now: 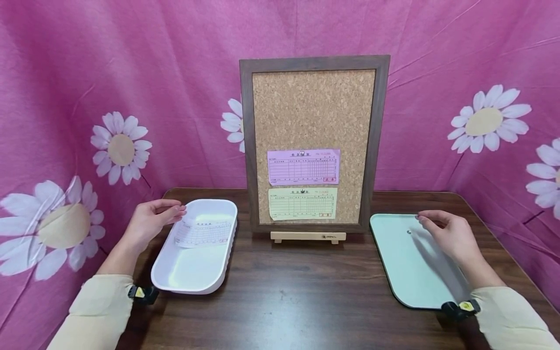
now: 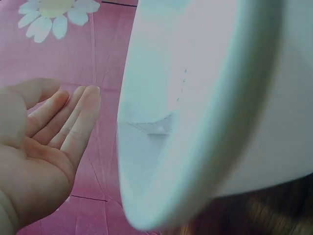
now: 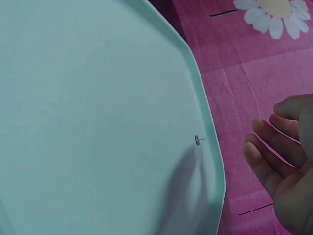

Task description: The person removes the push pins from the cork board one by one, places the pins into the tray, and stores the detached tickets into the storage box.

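Small pushpin (image 1: 409, 232) on the mint tray (image 1: 407, 272), just beside the right hand's (image 1: 446, 234) relaxed, empty fingers (image 1: 426, 221).

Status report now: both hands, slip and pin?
Left hand open beside white tray. Right hand open over green tray. Pin lies free.

Pink daisy-print cloth (image 1: 87, 73), dark wooden table (image 1: 297, 301)

Three slips, white (image 1: 202, 232), pink (image 1: 304, 166), yellow (image 1: 302, 203), two trays (image 1: 192, 272), one corkboard (image 1: 313, 107), one pushpin (image 1: 409, 232)
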A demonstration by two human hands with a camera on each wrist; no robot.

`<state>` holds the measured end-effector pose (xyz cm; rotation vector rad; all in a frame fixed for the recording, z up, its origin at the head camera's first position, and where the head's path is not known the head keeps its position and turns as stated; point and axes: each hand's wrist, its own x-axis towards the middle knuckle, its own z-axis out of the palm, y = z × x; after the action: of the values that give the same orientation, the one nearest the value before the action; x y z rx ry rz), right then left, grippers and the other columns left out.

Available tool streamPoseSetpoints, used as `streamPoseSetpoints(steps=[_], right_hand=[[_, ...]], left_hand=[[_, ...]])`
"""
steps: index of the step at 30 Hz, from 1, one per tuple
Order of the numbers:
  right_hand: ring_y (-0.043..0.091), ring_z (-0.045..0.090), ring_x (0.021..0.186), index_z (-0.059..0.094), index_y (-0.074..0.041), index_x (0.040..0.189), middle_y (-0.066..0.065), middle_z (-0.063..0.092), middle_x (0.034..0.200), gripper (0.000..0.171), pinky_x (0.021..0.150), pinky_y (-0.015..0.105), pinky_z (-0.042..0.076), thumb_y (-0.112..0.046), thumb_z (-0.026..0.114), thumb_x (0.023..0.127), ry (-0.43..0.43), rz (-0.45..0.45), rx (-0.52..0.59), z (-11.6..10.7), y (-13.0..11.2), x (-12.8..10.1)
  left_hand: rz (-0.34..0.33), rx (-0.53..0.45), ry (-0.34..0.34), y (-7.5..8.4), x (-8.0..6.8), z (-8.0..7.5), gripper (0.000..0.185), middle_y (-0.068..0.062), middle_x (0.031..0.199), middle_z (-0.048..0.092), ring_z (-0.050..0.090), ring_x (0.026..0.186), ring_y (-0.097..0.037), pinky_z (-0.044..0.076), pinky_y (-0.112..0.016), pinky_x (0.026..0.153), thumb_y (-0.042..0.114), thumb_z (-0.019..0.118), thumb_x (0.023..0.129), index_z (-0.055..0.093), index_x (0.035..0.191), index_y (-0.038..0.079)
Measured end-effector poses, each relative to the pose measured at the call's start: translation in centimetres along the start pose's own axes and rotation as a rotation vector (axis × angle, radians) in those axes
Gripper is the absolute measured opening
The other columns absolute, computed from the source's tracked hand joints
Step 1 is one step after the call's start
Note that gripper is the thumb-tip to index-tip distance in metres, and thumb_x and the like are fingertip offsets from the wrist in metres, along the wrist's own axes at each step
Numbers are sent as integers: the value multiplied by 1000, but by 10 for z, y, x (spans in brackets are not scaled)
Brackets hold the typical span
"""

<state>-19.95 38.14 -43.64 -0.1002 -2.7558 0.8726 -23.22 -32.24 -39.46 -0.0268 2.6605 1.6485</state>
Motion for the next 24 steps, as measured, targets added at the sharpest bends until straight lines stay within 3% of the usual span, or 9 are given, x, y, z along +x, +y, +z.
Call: streamPoseSetpoints(steps=[4, 7, 10, 19, 24], right_hand=[[-26, 45, 85, 75, 0, 127, 9, 81, 113, 36, 65, 13, 43, -29, 66, 109, -12, 0, 27, -2, -1, -2], [-28, 46, 86, 76, -1, 127, -10, 79, 106, 36, 66, 11, 44, -30, 67, 108, -10, -7, 44, -2, -4, -2], [-28, 48, 86, 76, -2, 127, -25, 73, 102, 35, 66, 11, 45, -30, 68, 108, -8, -29, 55, -2, -7, -1], [-31, 48, 90, 78, -1, 123, -38, 67, 98, 29, 70, 6, 43, -23, 70, 106, 27, -117, 78, -2, -18, 3], [-33, 47, 93, 79, -1, 122, -43, 60, 99, 27, 72, 3, 43, -22, 70, 106, 33, -142, 90, -3, -25, 5]], left_hand=[[27, -37, -20, 0, 1, 2, 45, -14, 126, 79, 74, 97, 7, 60, -15, 88, 15, 64, 110, 57, 141, -16], [39, -60, -28, 0, 2, 5, 45, -11, 123, 80, 73, 96, 8, 59, -13, 88, 14, 65, 109, 57, 141, -17], [32, -50, -26, 2, 4, 8, 45, -17, 127, 78, 73, 97, 8, 59, -13, 88, 15, 66, 109, 58, 141, -16], [33, 1, -38, 12, 4, 16, 44, -31, 141, 67, 71, 98, 10, 59, -14, 90, 18, 63, 110, 60, 143, -11], [30, 22, -34, 19, 3, 20, 42, -31, 142, 67, 76, 107, -2, 58, -12, 90, 19, 63, 110, 62, 144, -8]])
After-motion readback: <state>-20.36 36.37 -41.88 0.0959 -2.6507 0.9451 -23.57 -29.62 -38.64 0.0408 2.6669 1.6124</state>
